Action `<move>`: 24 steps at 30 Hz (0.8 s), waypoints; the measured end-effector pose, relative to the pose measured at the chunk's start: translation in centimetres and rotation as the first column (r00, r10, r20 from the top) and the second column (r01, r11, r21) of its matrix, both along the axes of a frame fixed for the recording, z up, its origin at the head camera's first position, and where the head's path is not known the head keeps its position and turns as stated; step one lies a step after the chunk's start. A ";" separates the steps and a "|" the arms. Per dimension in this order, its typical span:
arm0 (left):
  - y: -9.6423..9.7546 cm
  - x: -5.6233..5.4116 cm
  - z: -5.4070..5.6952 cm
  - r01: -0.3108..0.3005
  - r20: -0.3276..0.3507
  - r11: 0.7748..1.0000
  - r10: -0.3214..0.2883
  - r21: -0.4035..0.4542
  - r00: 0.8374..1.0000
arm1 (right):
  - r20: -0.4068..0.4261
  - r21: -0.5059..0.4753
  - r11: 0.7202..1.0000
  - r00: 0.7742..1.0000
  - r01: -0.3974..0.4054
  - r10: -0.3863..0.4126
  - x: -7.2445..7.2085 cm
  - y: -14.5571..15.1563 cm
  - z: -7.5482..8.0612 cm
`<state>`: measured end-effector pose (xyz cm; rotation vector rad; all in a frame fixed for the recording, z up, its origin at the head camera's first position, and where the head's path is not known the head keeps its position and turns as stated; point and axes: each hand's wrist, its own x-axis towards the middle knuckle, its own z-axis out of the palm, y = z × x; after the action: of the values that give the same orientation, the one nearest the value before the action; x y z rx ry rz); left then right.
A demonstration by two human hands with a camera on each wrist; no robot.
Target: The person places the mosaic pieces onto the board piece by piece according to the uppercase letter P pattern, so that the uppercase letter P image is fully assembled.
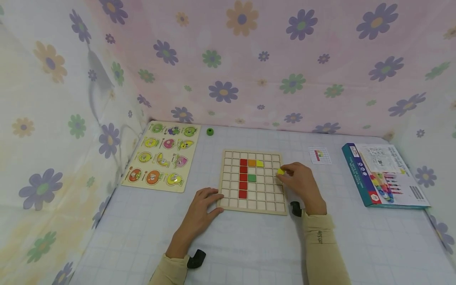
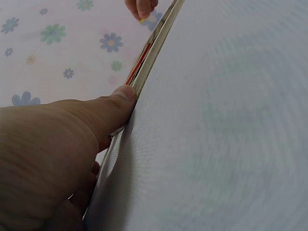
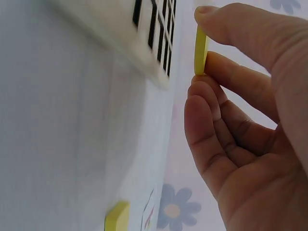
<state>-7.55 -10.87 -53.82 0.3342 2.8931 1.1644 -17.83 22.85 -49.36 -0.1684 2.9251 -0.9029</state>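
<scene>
A wooden grid board (image 1: pixel 254 212) lies on the table, with a column of red tiles (image 1: pixel 243 178), an orange tile (image 1: pixel 252 162), a yellow triangular-looking tile (image 1: pixel 259 163) and a green tile (image 1: pixel 251 178) in its cells. Above the board's right edge, my right hand (image 1: pixel 301 182) pinches a small yellow tile (image 3: pixel 200 50) between thumb and fingers. My left hand (image 1: pixel 200 211) rests at the lower left edge, its thumb (image 2: pixel 122 94) touching the rim and its fingers extended. Another yellow piece (image 3: pixel 117 217) lies on the table in the right wrist view.
A pattern card (image 1: pixel 320 156) lies right of the board, with a teal-edged box (image 1: pixel 388 176) beyond it. To the left is a fruit puzzle board (image 1: pixel 162 156). A green bead-like piece (image 1: pixel 210 132) sits near the back, before the flowered cloth wall (image 1: pixel 246 75).
</scene>
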 end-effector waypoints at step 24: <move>0.0 0.0 0.2 0.001 0.003 1.000 -0.001 0.006 1.000 | -0.021 0.094 0.981 0.985 -0.168 0.171 0.3 -5.4 -0.5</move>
<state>-7.54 -10.91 -53.63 0.3332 2.8872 1.1720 -17.51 17.42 -49.90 -0.4209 2.9159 -0.7463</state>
